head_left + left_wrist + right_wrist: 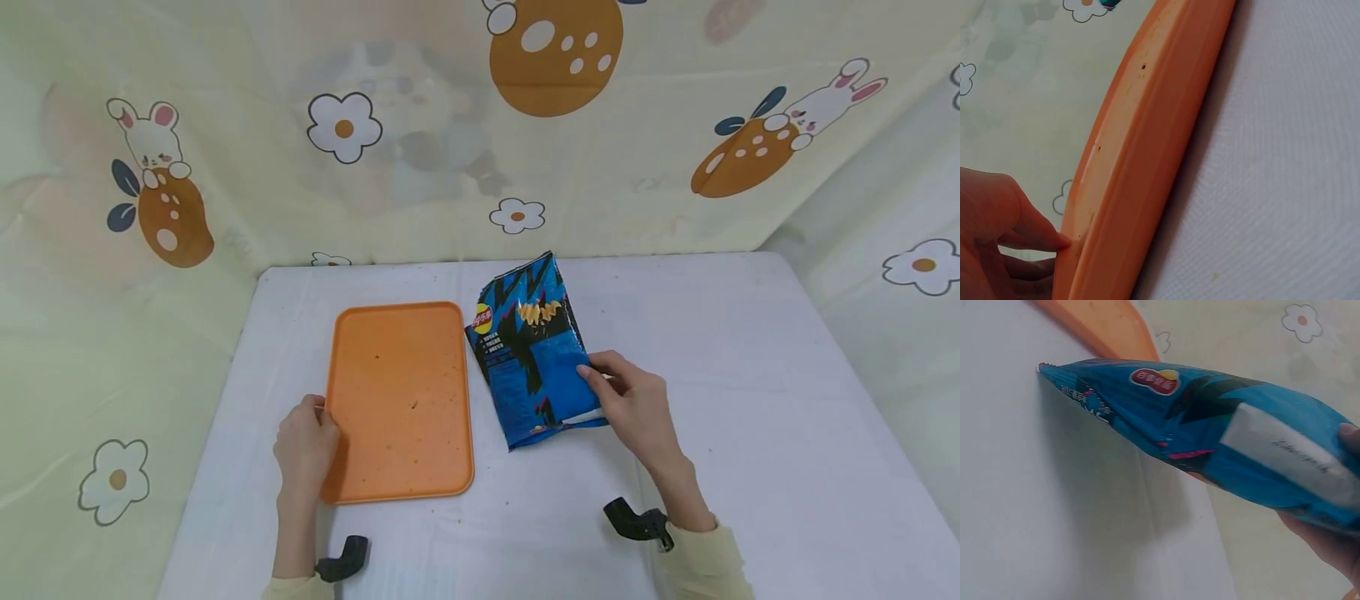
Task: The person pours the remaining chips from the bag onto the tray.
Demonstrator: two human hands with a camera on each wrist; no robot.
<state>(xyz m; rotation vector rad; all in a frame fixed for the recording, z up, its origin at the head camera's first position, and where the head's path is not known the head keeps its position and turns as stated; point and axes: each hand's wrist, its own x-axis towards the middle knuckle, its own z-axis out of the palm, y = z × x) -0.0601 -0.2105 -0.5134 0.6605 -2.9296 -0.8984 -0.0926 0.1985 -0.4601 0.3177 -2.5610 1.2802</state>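
My left hand (pixel 306 450) pinches the left rim of an orange rectangular tray (pixel 401 400). Small dark crumbs are scattered over the tray's surface. In the left wrist view the tray (pixel 1147 144) appears tilted, with the thumb and fingers of the left hand (pixel 991 219) at its edge. To the right of the tray, my right hand (pixel 637 408) grips a blue and black chip bag (pixel 517 358) by its lower right side. The right wrist view shows the bag (pixel 1179 419) off the table, a white label on its side. Whatever is inside the bag is hidden.
A white cloth covers the table (pixel 720 358). Behind it hangs a pale curtain (pixel 435 183) printed with rabbits and flowers. Black wrist mounts (pixel 637 523) stick out near both sleeves. A few tiny specks dot the cloth below the tray.
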